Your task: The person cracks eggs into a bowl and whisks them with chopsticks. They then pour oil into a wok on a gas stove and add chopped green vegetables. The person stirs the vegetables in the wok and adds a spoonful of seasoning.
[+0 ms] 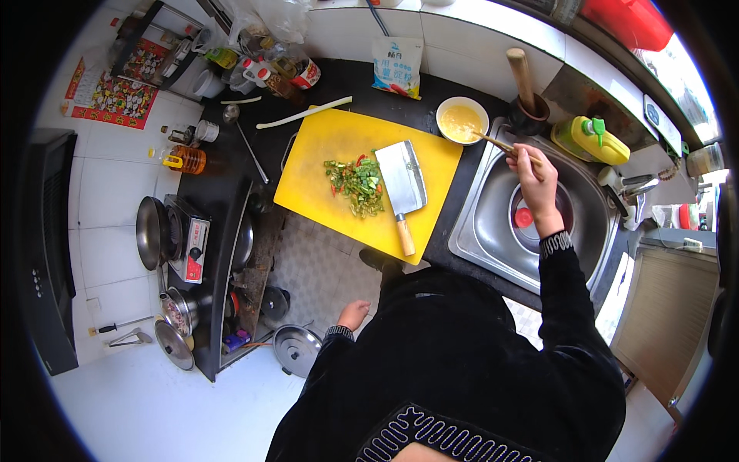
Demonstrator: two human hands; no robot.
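Chopsticks [501,145] are held in my right hand [537,179], above the sink's left part. Their tips dip into a white bowl [441,128] of yellow liquid that looks like beaten egg. My left hand [354,315] hangs low at my side, away from the counter, with fingers curled and their inner side hidden. On a yellow cutting board [312,167] lies a pile of chopped green and red peppers [361,187]. Beside the pile a cleaver [402,179] rests flat, its wooden handle towards me.
The steel sink [470,231] holds a basin with a red object [523,218]. Behind it stand a mortar and pestle [526,107] and a yellow bottle [589,140]. A starch bag [398,66] leans on the wall. Leftward are a ladle [251,147], oil bottle [187,160] and portable stove [193,245].
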